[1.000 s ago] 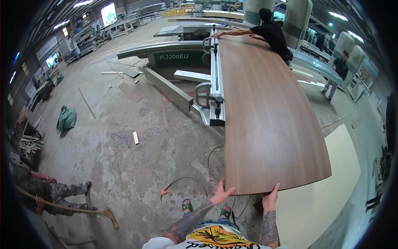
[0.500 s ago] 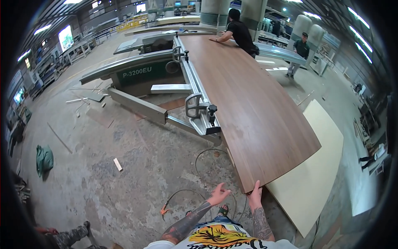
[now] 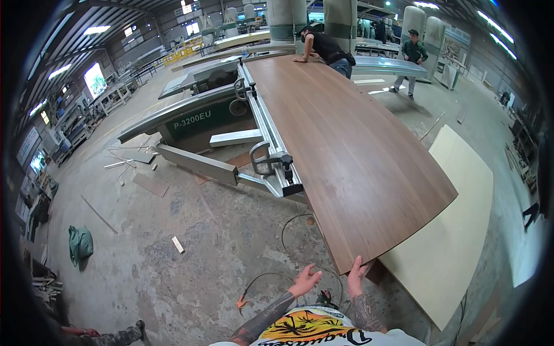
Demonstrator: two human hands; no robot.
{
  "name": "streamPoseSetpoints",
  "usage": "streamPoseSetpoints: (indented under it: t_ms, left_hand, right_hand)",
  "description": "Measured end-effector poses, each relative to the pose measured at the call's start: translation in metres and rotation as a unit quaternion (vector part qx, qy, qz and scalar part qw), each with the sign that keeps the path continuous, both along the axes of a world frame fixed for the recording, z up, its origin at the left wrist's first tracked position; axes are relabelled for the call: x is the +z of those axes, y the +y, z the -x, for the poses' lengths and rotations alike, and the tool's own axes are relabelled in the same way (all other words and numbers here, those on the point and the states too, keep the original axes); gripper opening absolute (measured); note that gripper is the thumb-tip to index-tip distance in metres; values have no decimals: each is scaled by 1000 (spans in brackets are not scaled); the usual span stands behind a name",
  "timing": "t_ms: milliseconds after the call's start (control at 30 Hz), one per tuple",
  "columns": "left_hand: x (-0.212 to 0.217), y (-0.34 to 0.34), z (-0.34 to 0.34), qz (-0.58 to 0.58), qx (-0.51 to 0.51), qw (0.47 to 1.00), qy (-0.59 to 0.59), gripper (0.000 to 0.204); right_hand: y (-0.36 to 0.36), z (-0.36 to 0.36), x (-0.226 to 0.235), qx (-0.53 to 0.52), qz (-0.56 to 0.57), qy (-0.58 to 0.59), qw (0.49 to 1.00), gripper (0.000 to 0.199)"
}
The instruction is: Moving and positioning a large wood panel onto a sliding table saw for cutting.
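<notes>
A large brown wood-veneer panel (image 3: 346, 150) lies on a sliding table saw (image 3: 268, 155) and reaches toward me. My right hand (image 3: 356, 277) grips the panel's near corner from below. My left hand (image 3: 304, 281) hovers open just left of that corner, fingers spread, not touching the board. At the far end, a person in black (image 3: 326, 49) leans on the panel with one hand.
A pale board (image 3: 456, 230) lies on the floor to the right. Cables (image 3: 300, 222) loop over the concrete by my feet. A green bag (image 3: 79, 242) and wood offcuts (image 3: 144, 179) lie to the left. Another person (image 3: 411, 57) walks at the back right.
My view has swung left and closer to the panel's near corner. My left hand has come off the board's edge and now hangs open beside it; my right hand stays on it.
</notes>
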State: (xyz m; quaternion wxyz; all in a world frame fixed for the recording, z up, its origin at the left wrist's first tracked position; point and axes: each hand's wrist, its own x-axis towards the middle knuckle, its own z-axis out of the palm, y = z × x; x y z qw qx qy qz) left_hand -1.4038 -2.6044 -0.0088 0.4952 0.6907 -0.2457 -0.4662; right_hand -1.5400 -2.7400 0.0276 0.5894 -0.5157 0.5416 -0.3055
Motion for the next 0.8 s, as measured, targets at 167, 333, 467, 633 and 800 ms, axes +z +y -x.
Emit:
streamPoseSetpoints:
  t_ms: [167,333,467,633,800]
  left_hand:
    - [17,-30,4,36,42,998,-8,75]
    - [13,-53,6,77,67,994,-32,79]
    - [-6,-58,12,50,28,997,-44,72]
    - [-23,-55,27,23,-9,999,-43,67]
    - [-24,-51,43,26,-2,999,21,59]
  right_hand:
    - [-6,2,-10,-18,-23,-6,1000,92]
    - [-7,5,-8,-17,-5,-12,1000,85]
    - [-9,6,-6,-26,-10,-13,1000,86]
    - [-12,7,-7,-17,-10,-17,1000,86]
    - [-10,7,-5,-17,-18,-23,999,87]
